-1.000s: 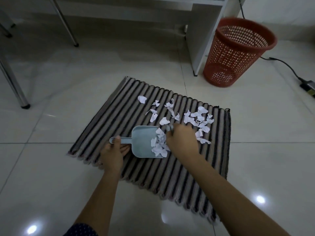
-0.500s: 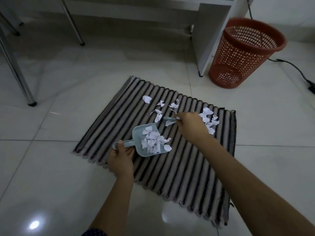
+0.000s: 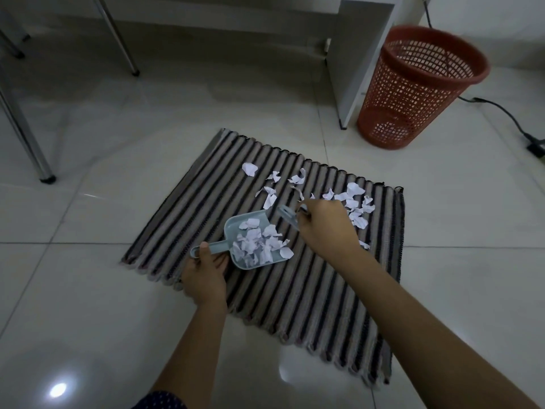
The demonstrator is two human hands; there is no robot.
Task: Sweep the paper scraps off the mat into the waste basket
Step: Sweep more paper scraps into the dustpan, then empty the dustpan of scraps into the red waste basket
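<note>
Home or office room, glossy white tiled floor (image 3: pixel 460 219), white desk panel (image 3: pixel 358 60), chrome furniture legs (image 3: pixel 26 134), power cable (image 3: pixel 501 110)

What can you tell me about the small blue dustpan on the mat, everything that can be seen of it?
The dustpan is a small, pale blue scoop that looks like plastic, with a short handle ending in a loop. It lies flat on the striped mat, its open mouth facing right. The left hand grips the handle. A heap of white paper scraps fills the pan, one piece hanging over its lip.
</note>
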